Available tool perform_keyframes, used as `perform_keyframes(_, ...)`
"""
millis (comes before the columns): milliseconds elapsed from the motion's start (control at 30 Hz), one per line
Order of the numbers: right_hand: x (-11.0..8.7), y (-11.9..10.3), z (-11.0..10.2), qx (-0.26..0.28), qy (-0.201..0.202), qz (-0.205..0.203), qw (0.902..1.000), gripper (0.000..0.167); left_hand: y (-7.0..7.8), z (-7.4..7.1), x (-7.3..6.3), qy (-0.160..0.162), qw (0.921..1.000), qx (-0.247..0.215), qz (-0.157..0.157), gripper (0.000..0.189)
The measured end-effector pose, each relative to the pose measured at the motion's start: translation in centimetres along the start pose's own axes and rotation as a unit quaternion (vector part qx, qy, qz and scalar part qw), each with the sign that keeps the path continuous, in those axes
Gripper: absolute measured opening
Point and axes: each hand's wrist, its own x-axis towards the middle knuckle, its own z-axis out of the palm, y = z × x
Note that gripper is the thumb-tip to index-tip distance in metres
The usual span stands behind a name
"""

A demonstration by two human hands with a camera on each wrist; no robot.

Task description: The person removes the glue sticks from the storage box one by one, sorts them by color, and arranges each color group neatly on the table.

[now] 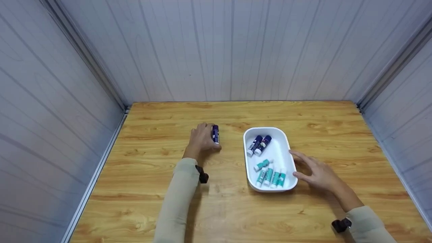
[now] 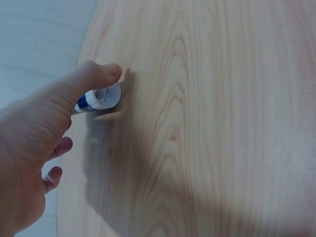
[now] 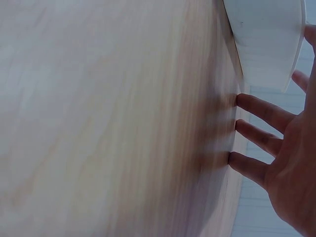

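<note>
My left hand (image 1: 202, 137) holds a dark blue glue stick (image 1: 216, 134) with a white end, thumb at the white end and fingers toward the far end. In the left wrist view the thumb overlaps that white end (image 2: 109, 97), close over the table. To the right stands a white plastic box (image 1: 247, 168), its long side running away from me. My right hand (image 1: 319, 173) is at the box's right side with fingers spread. Its thumb and forefinger reach the rim, while the other fingertips (image 3: 241, 98) extend down by the tabletop in the right wrist view.
Inside the box lie two dark blue glue sticks (image 1: 263, 145) at its far end and several green ones (image 1: 268, 175) at the near end. The wood-grain table (image 1: 152, 141) is bounded by pale panels (image 1: 216, 50) at the back and both sides.
</note>
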Motion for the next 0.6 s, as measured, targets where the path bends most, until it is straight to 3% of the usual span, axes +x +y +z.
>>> perform_keyframes(367,-0.1,-0.1,-0.1,-0.002,0.000,0.002,1.0000,0.078,-0.8,-0.5,-0.1,-0.020,0.9994,-0.019,-0.022,0.107)
perform_keyframes(600,0.0,0.0,0.0,0.004,0.005,-0.009,0.9999,0.077,-1.3,-0.4,-0.4,-0.032,0.9987,-0.039,-0.009,0.105)
